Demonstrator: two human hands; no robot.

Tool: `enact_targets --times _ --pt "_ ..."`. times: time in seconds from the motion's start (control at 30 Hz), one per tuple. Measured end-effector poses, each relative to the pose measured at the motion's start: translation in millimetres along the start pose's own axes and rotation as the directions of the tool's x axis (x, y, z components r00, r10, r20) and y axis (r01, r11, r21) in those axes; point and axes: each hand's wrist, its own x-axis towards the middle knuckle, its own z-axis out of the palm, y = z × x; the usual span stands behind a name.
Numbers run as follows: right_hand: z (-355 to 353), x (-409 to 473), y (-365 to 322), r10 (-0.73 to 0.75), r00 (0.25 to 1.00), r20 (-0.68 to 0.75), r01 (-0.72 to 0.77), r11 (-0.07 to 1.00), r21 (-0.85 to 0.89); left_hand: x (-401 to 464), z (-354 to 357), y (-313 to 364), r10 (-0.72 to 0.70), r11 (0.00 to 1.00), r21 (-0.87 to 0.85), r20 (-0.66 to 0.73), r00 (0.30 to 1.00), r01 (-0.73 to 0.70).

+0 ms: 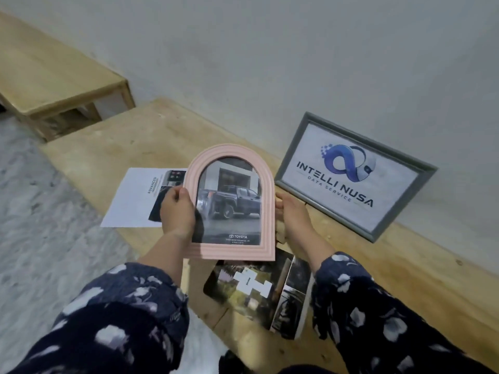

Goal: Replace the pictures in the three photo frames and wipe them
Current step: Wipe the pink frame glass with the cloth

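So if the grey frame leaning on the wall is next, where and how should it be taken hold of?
Probably by its two short side edges, one hand each, coming from the front. The grey frame is a wide rectangle, tilted back against the wall with its lower edge on the wooden bench, so the back is closed off. Both hands are busy now: left hand and right hand hold the pink arched frame.

Arched frame (232,203): pale pink, ridged border. Rectangular frame (356,176): grey, blue logo on white. Sleeves (121,314): navy with white floral print; surface (113,147): light wood.
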Motion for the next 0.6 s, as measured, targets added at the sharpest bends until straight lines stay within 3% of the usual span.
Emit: enact_targets --times 0.1,0.3,0.6 --pt "-38 -9 -5 0.030 0.997 -0.067 -0.017 0.984 0.176 -17 36 14 0.008 1.000 -0.031 0.100 0.995 -0.005" --pt "-129 -50 11 0.043 0.950 -0.310 0.009 0.986 0.167 -67 113 32 0.099 0.995 -0.053 0.338 0.936 -0.086" --pt "-272 -116 63 0.102 0.754 -0.648 0.017 0.985 0.174 -190 222 54 0.238 0.957 -0.036 0.667 0.706 -0.288"
